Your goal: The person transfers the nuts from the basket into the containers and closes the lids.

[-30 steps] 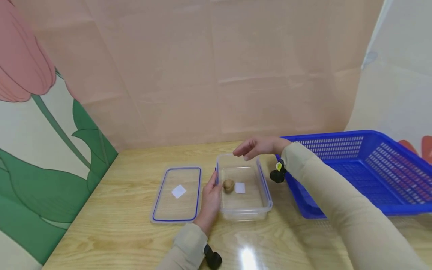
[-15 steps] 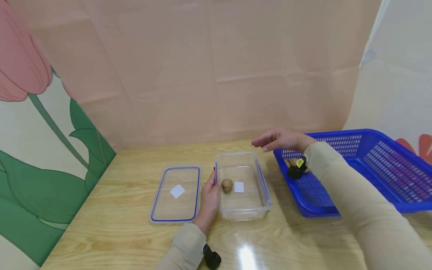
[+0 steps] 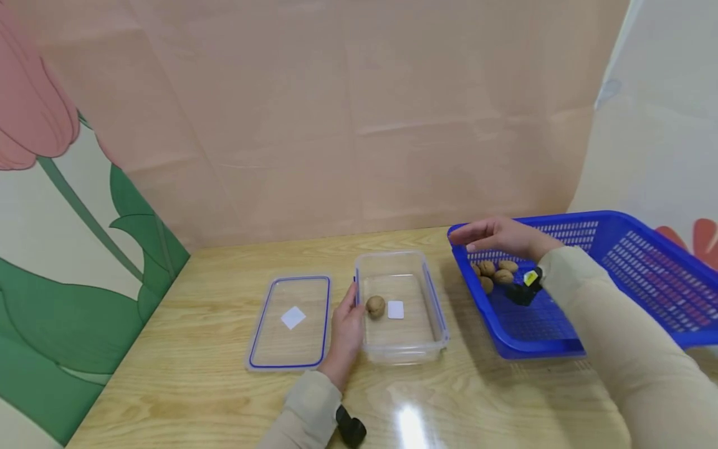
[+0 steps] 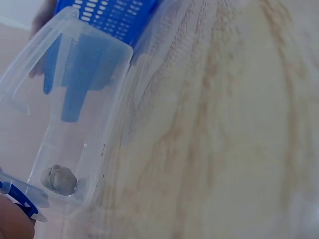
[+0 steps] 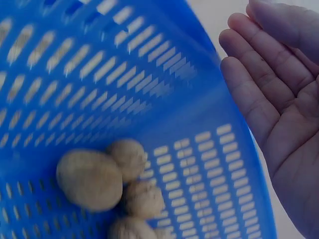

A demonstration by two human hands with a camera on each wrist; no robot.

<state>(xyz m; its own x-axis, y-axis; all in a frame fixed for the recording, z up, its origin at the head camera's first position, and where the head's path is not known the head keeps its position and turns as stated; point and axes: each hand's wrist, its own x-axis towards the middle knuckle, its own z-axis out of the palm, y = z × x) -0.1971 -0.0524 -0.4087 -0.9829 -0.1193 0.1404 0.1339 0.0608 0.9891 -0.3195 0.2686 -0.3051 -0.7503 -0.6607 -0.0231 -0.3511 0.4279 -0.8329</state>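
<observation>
Several walnuts (image 3: 503, 277) lie in the basket (image 3: 535, 346), right of frame; the right hand (image 3: 505, 237), loose and empty, a little higher, would best descend gently, while the left hand (image 3: 346, 327), fingers straight, steadies the box (image 3: 401, 354) with one walnut (image 3: 375, 307)

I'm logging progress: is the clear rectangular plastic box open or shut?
Open: the clear plastic lid with blue edging lies beside the box on the wooden table.
</observation>
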